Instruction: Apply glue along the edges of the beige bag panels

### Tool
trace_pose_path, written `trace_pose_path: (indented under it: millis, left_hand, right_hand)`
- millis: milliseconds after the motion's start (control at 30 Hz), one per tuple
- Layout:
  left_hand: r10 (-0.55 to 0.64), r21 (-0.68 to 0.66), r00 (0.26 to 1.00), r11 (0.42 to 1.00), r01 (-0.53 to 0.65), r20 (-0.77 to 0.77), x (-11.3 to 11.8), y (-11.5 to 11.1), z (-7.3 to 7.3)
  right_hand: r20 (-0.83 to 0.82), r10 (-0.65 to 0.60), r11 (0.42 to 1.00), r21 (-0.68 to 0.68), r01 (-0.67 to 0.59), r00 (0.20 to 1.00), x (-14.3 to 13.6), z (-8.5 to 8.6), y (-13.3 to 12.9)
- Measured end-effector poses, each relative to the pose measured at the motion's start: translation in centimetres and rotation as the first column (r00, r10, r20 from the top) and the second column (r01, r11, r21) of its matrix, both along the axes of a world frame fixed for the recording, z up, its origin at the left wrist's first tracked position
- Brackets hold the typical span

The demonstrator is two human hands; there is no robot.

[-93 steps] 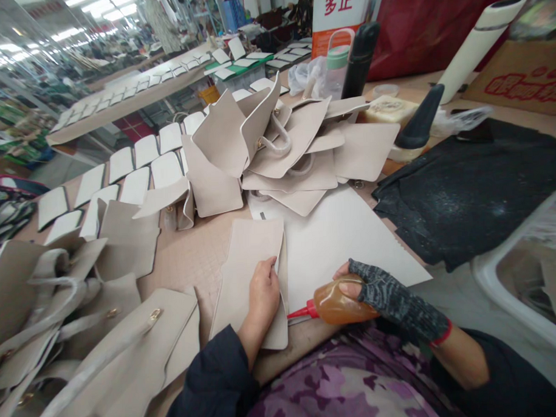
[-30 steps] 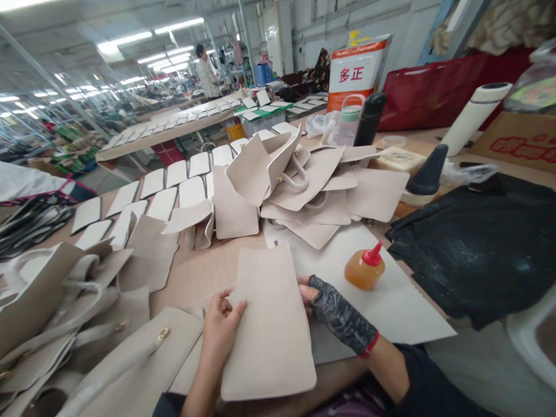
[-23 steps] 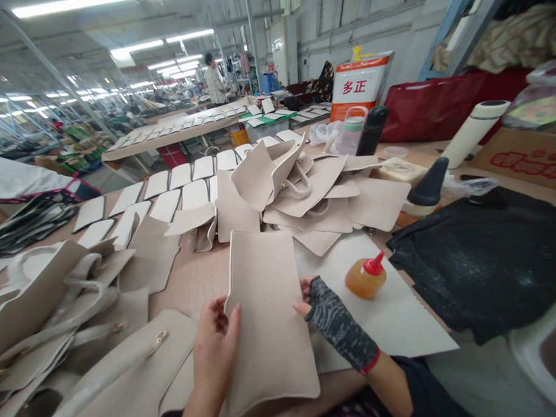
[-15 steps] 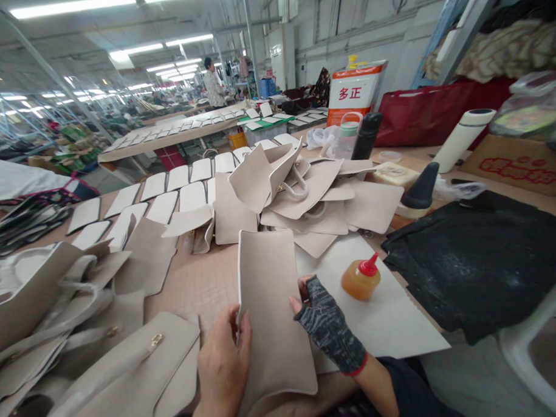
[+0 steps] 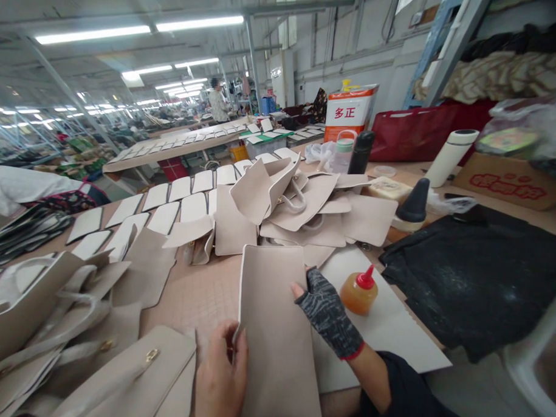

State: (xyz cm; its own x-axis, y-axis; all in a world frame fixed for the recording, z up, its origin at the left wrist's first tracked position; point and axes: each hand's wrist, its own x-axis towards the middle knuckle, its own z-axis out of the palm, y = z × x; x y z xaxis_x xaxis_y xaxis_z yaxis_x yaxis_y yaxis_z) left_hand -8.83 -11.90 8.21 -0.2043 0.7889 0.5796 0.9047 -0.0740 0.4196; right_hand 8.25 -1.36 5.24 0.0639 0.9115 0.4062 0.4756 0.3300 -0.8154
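Lifted off the table since a second ago, the beige panel [image 5: 276, 336] is now held tilted up, gripped at its left edge by the left hand [image 5: 222, 377] and at its right edge by the gloved right hand [image 5: 325, 310], with the glue bottle [image 5: 359, 292] standing at three o'clock.
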Motion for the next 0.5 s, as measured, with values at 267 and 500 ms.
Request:
trace_pose_path:
  millis: [267, 500]
  left_hand:
    - [-0.031, 0.091, 0.944, 0.994, 0.064, -0.330, 1.0, 0.4, 0.7]
    - [-0.074, 0.067, 0.955, 0.993, 0.097, -0.287, 0.8, 0.8, 0.4]
  right_hand:
    - [0.137, 0.091, 0.996, -0.013, -0.090, 0.986, 0.1, 0.1, -0.6]
    - [-0.112, 0.182, 0.963, -0.183, -0.200, 0.977, 0.3, 0.8, -0.7]
